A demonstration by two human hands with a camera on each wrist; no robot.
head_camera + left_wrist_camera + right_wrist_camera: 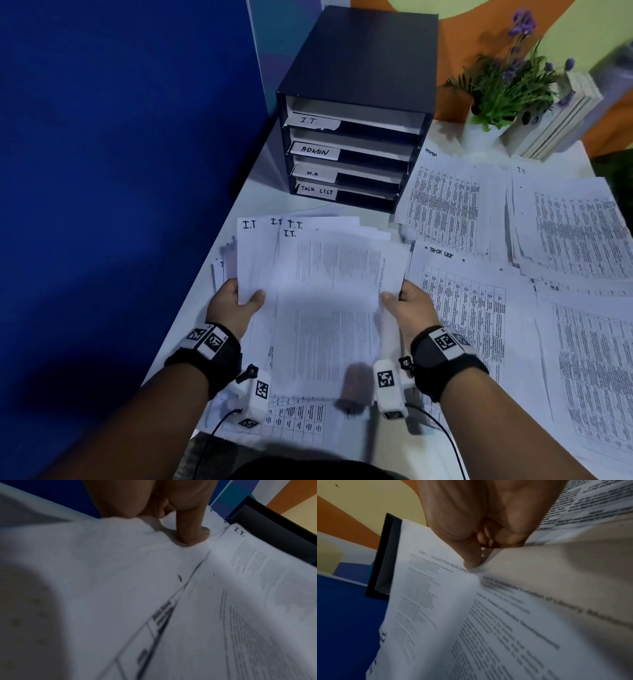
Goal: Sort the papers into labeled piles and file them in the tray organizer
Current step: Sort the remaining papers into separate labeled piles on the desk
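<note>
A fanned stack of papers marked "I.T." (318, 274) is lifted off the table between both hands. My left hand (236, 301) pinches its left edge, thumb on top (193, 534). My right hand (404, 305) pinches the right edge, thumb pressed on the printed sheet (471, 557). The dark tray organizer (356, 113) stands beyond the stack, its slots labeled I.T., ADMIN, H.R and TASK LIST from top to bottom. The same I.T. sheets (240, 601) (453, 615) fill both wrist views.
Sorted piles lie on the white table (260, 178) to the right: ADMIN (448, 202), another I.T. pile (565, 222), TASK LIST (469, 298), H.R (589, 359). A potted plant (507, 78) and a stack of books (555, 120) stand at the back right. A blue partition (120, 154) borders the left.
</note>
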